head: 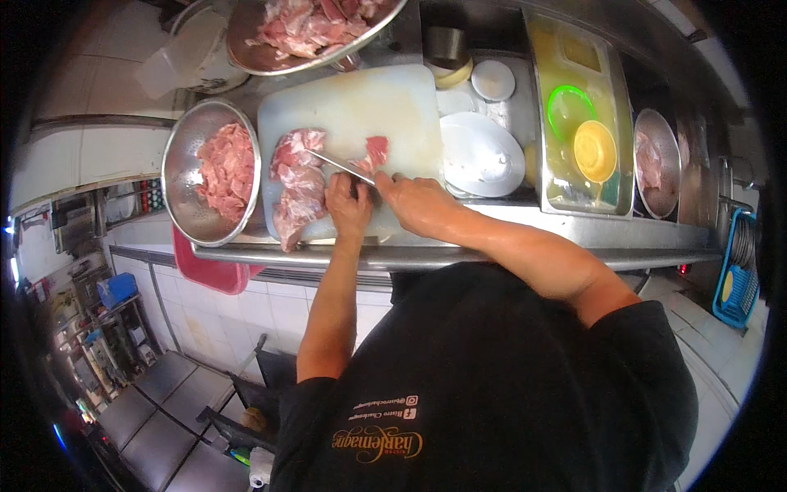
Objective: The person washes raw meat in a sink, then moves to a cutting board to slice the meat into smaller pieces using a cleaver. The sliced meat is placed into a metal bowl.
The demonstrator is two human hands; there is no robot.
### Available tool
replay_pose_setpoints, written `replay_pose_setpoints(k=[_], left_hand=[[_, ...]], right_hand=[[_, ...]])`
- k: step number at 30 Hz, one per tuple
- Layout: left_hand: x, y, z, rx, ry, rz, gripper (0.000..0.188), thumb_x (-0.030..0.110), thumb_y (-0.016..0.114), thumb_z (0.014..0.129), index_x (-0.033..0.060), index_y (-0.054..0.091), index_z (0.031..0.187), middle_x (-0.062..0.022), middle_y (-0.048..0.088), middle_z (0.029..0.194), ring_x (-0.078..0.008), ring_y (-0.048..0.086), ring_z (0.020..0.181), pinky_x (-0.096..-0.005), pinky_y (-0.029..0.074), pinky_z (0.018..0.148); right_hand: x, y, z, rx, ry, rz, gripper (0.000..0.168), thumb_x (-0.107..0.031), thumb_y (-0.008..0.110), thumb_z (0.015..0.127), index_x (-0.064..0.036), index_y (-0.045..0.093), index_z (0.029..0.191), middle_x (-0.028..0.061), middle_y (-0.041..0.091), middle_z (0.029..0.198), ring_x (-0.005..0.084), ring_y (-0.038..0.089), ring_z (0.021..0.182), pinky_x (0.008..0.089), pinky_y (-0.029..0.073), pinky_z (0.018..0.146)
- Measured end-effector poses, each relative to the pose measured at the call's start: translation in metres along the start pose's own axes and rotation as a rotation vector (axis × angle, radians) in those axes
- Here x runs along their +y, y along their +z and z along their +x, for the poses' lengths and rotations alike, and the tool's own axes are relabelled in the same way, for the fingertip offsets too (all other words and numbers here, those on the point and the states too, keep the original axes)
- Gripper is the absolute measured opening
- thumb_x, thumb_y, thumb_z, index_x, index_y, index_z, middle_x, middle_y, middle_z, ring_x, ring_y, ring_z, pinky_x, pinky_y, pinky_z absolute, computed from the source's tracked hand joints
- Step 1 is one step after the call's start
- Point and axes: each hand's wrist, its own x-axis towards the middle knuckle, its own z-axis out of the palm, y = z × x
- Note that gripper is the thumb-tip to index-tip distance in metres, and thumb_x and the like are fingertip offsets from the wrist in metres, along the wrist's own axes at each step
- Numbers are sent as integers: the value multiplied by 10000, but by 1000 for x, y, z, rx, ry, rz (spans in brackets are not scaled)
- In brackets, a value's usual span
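Note:
My right hand grips a kitchen knife whose blade points to the upper left, its tip over the large piece of raw meat. That meat lies along the left side of a white cutting board. My left hand is on the board under the blade, fingers bent, close beside the meat. Whether it pinches anything is hidden by the fingers. A small red piece of meat rests just beyond the knife. Cut meat pieces fill part of a steel colander left of the board.
A large steel bowl of meat stands behind the board. White plates are stacked on the right, beside a water-filled steel basin with a yellow bowl. Farther right is another colander. A pink tub sits below the counter edge.

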Motion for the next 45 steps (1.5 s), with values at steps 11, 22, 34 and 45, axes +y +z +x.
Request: replay_pose_setpoints(k=[11, 22, 34, 45], left_hand=[[3, -4, 0, 44, 9, -66, 173, -2, 641, 801, 30, 658, 970, -86, 604, 814, -229, 598, 739, -375, 480, 675], [-2, -4, -10, -100, 24, 125, 215, 143, 605, 849, 71, 646, 1047, -122, 600, 891, -344, 570, 856, -452, 391, 738], [0, -16, -7, -50, -123, -14, 69, 45, 653, 891, 14, 604, 853, -106, 645, 785, -183, 612, 637, -340, 484, 605], [3, -21, -8, -215, -356, -164, 294, 49, 739, 838, 20, 569, 1076, -137, 610, 999, -214, 661, 776, -340, 545, 633]], right_hand=[[35, -35, -34, 109, 183, 235, 366, -4, 537, 894, 43, 456, 1248, 307, 687, 896, 502, 682, 869, 558, 546, 776], [-3, -3, -46, 4, 76, 39, 437, 27, 572, 835, 20, 435, 1250, 294, 672, 892, 488, 691, 828, 562, 552, 717], [42, -14, -25, 8, 178, 295, 434, -55, 545, 917, 32, 424, 1325, 346, 674, 934, 530, 661, 918, 574, 516, 818], [44, -49, -62, 266, 181, 392, 345, -65, 547, 918, 34, 452, 1234, 370, 656, 912, 558, 632, 937, 599, 478, 836]])
